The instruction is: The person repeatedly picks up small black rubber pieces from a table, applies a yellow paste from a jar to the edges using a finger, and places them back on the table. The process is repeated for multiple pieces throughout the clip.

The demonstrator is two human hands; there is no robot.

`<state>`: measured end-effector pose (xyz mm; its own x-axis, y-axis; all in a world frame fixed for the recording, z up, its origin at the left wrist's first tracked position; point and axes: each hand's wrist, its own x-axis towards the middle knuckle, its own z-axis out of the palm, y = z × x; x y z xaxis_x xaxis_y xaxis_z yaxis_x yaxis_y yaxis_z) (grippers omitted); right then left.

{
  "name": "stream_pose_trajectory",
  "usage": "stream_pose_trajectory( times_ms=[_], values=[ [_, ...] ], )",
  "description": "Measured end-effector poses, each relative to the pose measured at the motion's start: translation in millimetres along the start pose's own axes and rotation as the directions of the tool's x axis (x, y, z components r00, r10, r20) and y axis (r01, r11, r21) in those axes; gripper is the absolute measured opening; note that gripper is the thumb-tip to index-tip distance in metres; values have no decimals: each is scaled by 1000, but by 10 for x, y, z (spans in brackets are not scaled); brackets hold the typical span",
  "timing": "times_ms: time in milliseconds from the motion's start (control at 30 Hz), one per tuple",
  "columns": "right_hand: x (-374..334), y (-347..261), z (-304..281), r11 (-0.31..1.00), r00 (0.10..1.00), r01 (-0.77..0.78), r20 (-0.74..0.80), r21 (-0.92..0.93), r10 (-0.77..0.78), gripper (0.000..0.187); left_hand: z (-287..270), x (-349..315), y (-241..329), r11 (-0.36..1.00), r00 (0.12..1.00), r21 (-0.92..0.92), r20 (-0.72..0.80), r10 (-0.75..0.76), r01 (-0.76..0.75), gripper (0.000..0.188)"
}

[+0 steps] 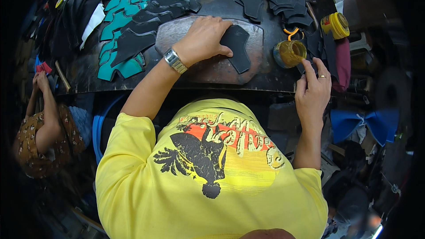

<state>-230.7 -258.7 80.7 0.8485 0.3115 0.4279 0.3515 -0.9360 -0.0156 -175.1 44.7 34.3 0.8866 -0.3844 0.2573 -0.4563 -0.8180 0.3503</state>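
My left hand point(206, 40), with a metal watch on its wrist, lies over a worn board point(177, 31). Its fingers are stretched out, and the thumb and index fingertip touch the left side of a flat black cut piece point(239, 48). At the right, my right hand point(313, 82) has its fingertips close together by the mouth of an open glass jar point(288, 55). The jar is tilted and smeared inside with amber-brown stuff. Whatever the right fingers grip is too small to make out.
Overlapping black pieces point(137, 44) and teal pieces point(113, 31) cover the table's left. More black pieces point(250, 2) lie at the back, near orange-handled scissors point(291, 32) and a yellow tin point(335, 25). Another person point(48, 128) sits at the left.
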Motion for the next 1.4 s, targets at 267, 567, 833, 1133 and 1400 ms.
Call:
stream_pose_trajectory(
  times_ms=[267, 567, 833, 1133, 1400],
  values=[
    [31, -329, -131, 529, 992, -8, -61, 849, 113, 53, -39, -83, 84, 802, 951, -522, 251, -182, 291, 40],
    [128, -558, 377, 38, 897, -440, 437, 897, 57, 61, -72, -325, 86, 127, 898, -908, 359, -253, 398, 40],
    [119, -700, 530, -226, 907, -380, 409, 897, 99, 68, 296, -490, 506, -343, 923, -907, 327, -204, 246, 35],
    [209, -597, 716, 338, 999, -36, 29, 940, 26, 44, 300, -528, 426, -341, 873, -909, 354, -335, 238, 26],
    [291, -705, 751, 413, 999, -35, 46, 910, -17, 48, 257, -538, 472, -373, 888, -897, 357, -289, 239, 27]
  ],
)
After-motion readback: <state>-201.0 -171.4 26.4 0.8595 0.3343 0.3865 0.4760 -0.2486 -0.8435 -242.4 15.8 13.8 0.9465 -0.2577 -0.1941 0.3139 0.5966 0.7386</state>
